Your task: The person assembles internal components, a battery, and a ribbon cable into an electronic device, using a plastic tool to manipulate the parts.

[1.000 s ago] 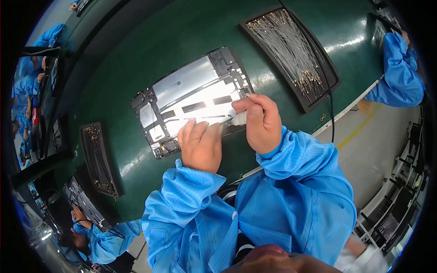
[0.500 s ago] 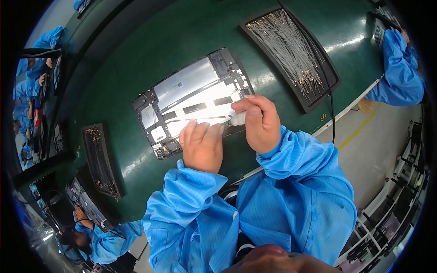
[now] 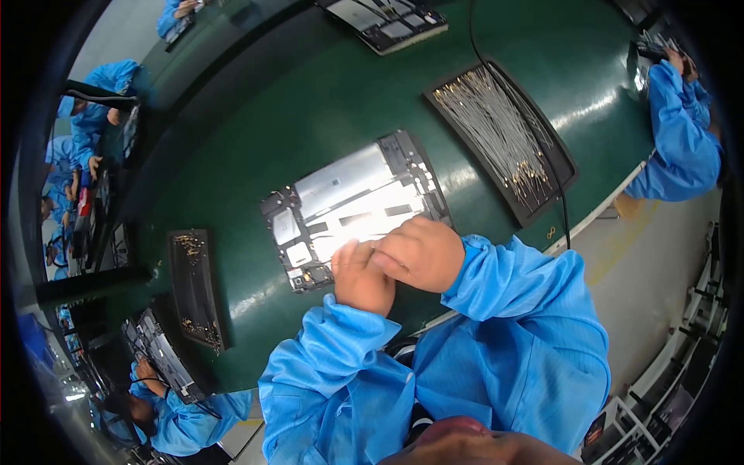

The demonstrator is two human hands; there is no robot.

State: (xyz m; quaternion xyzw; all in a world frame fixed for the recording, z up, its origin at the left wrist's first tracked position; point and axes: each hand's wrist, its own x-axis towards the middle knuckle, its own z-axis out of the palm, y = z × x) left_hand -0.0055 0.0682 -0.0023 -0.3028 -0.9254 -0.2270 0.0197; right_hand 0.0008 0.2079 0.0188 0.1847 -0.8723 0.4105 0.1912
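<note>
An opened tablet (image 3: 353, 194) with a silver battery, bright metal plate and dark edge parts lies tilted on the green table in front of me. My left hand (image 3: 363, 283) rests on its near edge, fingers laid over the bright plate and partly blurred. Close against it, my right hand (image 3: 425, 254) is closed over the tablet's near edge, with its thumb by the left fingers. The right fingertips are hidden, and whatever they pinch does not show.
A dark tray (image 3: 570, 167) of grey cables with gold ends stands at the right, with a black cord (image 3: 563, 203) crossing it. A second tray (image 3: 203, 287) sits left. Another opened tablet (image 3: 395, 29) lies at the far side. Co-workers in blue sit around the table.
My right hand has moved left against my left hand, its fingers now curled, and the whitish piece at its fingertips is out of sight. The whole view has shifted, bringing the far tablet in.
</note>
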